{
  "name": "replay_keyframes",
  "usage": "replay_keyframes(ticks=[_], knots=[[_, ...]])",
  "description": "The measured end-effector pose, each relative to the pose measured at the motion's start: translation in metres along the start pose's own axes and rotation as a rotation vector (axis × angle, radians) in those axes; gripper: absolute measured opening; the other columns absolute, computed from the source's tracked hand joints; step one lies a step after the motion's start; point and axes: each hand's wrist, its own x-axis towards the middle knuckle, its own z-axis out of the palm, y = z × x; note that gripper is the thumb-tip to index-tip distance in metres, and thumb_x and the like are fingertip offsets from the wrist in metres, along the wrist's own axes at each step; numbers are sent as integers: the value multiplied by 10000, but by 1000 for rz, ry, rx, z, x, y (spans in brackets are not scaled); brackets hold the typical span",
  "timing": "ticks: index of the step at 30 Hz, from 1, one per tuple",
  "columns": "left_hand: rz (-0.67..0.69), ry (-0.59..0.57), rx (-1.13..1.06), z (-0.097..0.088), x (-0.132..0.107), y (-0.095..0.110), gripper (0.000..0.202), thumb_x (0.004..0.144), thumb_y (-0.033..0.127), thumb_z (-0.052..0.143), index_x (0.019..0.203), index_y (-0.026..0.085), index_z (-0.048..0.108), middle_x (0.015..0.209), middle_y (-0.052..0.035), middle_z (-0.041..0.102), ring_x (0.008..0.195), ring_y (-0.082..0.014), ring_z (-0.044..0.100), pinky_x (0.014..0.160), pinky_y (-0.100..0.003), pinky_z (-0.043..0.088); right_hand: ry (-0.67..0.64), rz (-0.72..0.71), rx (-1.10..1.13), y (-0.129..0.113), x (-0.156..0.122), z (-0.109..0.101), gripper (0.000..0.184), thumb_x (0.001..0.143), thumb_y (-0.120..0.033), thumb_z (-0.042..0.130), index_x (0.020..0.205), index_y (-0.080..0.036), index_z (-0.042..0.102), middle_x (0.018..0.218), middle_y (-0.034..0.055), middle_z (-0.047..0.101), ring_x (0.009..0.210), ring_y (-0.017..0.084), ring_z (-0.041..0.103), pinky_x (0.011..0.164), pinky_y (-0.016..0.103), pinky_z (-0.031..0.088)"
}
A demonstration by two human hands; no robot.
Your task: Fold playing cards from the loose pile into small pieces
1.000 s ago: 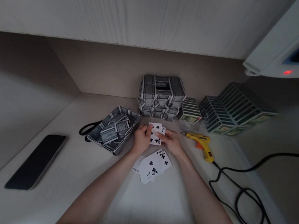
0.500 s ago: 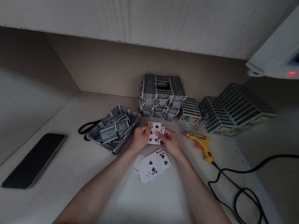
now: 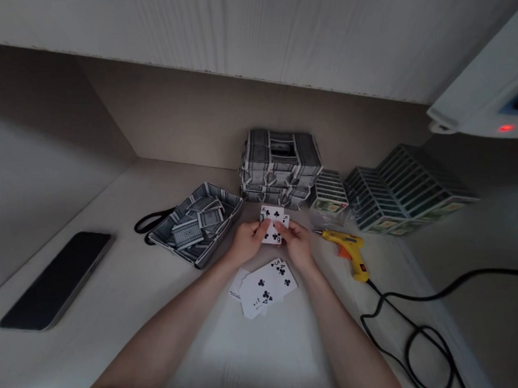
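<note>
Both hands are working near the middle of the pale desk (image 3: 232, 362). Left hand (image 3: 247, 241) is grasping the near-left side of the held cards (image 3: 272, 232), its thumb pressing on the face. Right hand (image 3: 299, 244) is pinching the right side, thumb also on the face; so each grip is closing on the same cards. A six of clubs is facing up in front; a five is peeking out behind it, to the right.

Loose cards (image 3: 258, 289) are lying overlapped between the forearms, nearer the wearer. Left of the left hand, a tray (image 3: 216, 241) patterned like card backs is holding more cards, face down where visible. Farther left, a dark phone (image 3: 57, 281) is lying flat. Beyond the hands, a patterned case (image 3: 304, 153) is standing. Right of the right hand, a yellow glue gun (image 3: 348, 248) is resting, a black cord trailing from its handle.
</note>
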Motion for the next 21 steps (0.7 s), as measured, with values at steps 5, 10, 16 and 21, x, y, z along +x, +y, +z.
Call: replay_keyframes(ticks=[5,10,16,21], knots=[[-23,-43,-55,-1,0,1,445,804,461,455,515,128,518,505,15,482,503,-84,412,480,-208,314,-16,14,8,2,1,-2,323,583,-468,702,613,-159,614,497,-26,545,436,93,419,432,236,328],[-47,-36,-94,-1,-3,7,473,789,474,474,455,140,453,444,33,423,449,-69,362,454,-209,284,-47,19,35,2,2,-3,291,602,-440,698,631,-163,614,509,-27,543,452,93,417,433,228,317],[-31,-50,-142,-2,-5,9,454,785,504,467,515,140,506,476,25,472,481,-87,422,467,-210,309,2,23,99,4,4,-4,276,616,-435,691,669,-170,634,535,-21,569,442,95,421,432,233,324],[2,-71,-92,-1,-4,5,453,793,494,452,501,148,465,469,33,432,474,-79,375,471,-215,283,-1,45,83,5,5,-4,294,604,-449,697,674,-171,631,540,-19,568,449,101,431,426,239,343]])
